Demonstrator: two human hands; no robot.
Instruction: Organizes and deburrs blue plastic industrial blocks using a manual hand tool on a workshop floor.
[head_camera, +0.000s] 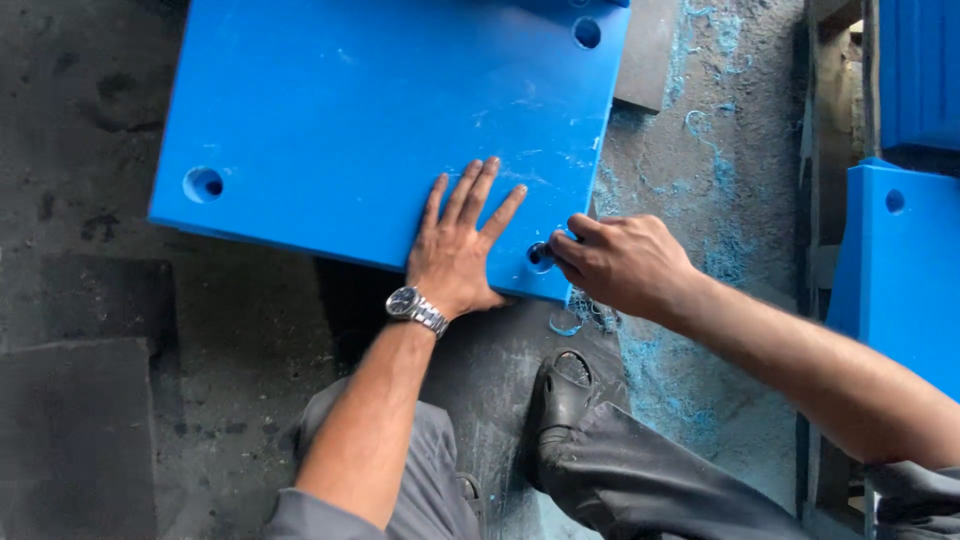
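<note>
Blue plastic slab (390, 120) with round corner holes lies flat on the dark, gritty floor (120, 300). Left hand (458, 250), wristwatch (415, 308) on its wrist, presses on the slab's near edge with fingers spread and flat. Right hand (622, 262) is curled, fingertips at the near corner hole (541, 257); whether they pinch anything cannot be told. Blue shavings (640, 350) lie beside a black shoe (563, 395).

Under the left hand (455, 250) lies a thick blue plastic slab (380, 120), matt and smooth, lightly scuffed, with clean round holes. On that wrist sits a shiny metal watch (415, 308). Just below the right hand (622, 262), curly blue plastic shavings (585, 315) lie on a rough, dusty grey floor (250, 340). Below both hands, a black shoe (562, 395) looks like dull leather, and grey cloth trousers (640, 480) appear soft and matt.
</note>
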